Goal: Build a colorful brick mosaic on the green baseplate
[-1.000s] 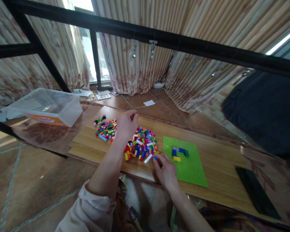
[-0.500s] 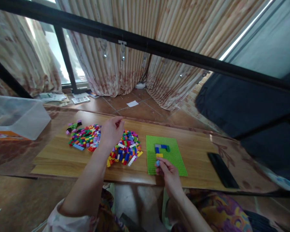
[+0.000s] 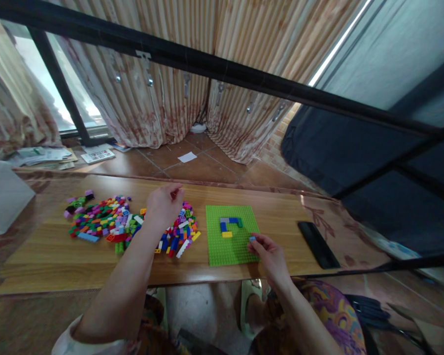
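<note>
Wood tabletop (image 3: 59, 251), curtains (image 3: 162, 108) behind, right hand (image 3: 271, 256) pinching blue brick (image 3: 252, 238), left hand (image 3: 162, 207) grip unclear

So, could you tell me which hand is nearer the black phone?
Right. The right hand, pinching a blue brick, sits between the green baseplate and black phone; the left hand is over the brick pile.

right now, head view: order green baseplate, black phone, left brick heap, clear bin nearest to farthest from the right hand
1. green baseplate, beside the right hand, which pinches a small blue brick
2. black phone, to its right
3. left brick heap, far left
4. clear bin, leftmost edge
</note>
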`<state>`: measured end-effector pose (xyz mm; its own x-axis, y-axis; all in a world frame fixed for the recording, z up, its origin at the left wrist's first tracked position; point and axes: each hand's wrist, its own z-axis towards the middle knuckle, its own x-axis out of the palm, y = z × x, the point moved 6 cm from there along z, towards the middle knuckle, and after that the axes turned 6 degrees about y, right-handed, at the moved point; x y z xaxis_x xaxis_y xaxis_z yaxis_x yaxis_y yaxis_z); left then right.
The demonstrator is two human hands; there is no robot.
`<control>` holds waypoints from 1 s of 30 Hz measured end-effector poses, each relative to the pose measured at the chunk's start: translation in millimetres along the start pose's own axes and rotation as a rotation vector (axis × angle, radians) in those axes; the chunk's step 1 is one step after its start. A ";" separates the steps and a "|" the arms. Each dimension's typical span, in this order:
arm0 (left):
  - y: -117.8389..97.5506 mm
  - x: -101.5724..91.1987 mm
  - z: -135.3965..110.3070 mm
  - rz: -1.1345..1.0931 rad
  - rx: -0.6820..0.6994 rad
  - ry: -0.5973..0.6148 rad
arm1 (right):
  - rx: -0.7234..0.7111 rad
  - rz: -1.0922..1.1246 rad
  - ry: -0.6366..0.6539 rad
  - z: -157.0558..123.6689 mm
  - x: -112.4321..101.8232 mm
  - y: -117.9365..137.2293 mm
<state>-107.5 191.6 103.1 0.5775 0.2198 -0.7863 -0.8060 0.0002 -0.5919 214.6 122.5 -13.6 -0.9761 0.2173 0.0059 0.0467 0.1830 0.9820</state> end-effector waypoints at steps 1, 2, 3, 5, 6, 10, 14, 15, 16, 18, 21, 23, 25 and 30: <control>-0.5 2.7 1.1 -0.002 0.014 0.005 | -0.017 -0.044 -0.003 5.2 0.2 2.0; -0.8 5.4 2.1 -0.003 0.028 0.008 | -0.032 -0.095 -0.006 10.6 0.9 3.7; -0.9 8.1 3.0 -0.002 0.042 0.009 | -0.043 -0.153 -0.008 15.8 1.8 5.1; -1.1 13.3 4.3 0.005 0.065 0.008 | -0.064 -0.280 -0.005 24.9 5.0 7.0; -1.3 15.9 4.7 0.010 0.074 0.012 | -0.079 -0.337 -0.003 28.5 7.0 7.9; -3.5 24.8 5.4 0.005 0.095 0.042 | -0.160 -0.499 0.001 34.1 16.1 11.6; -4.5 28.8 6.2 0.005 0.089 0.062 | -0.211 -0.686 -0.046 30.2 20.2 14.8; -4.4 29.2 6.4 0.006 0.088 0.065 | -0.228 -0.738 -0.067 28.5 19.9 16.3; -4.3 29.5 6.6 0.006 0.089 0.068 | -0.246 -0.787 -0.086 26.9 19.3 17.8; -4.0 29.7 6.9 0.005 0.092 0.073 | -0.280 -0.862 -0.105 24.3 17.8 20.1; -3.5 29.7 7.0 0.006 0.089 0.076 | -0.311 -0.912 -0.085 22.9 16.3 20.7; -3.5 29.7 7.0 0.010 0.090 0.078 | -0.327 -0.924 -0.061 23.3 16.4 19.9; -3.4 29.8 7.1 0.015 0.087 0.082 | -0.344 -0.933 -0.035 24.3 17.5 18.9; -3.1 29.8 7.3 0.030 0.079 0.091 | -0.358 -0.950 -0.006 27.4 21.0 16.9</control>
<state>-88.8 205.2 82.8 0.5595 0.1316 -0.8183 -0.8287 0.0725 -0.5549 200.7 156.4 -2.0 -0.5754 0.1368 -0.8063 -0.8151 -0.0155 0.5791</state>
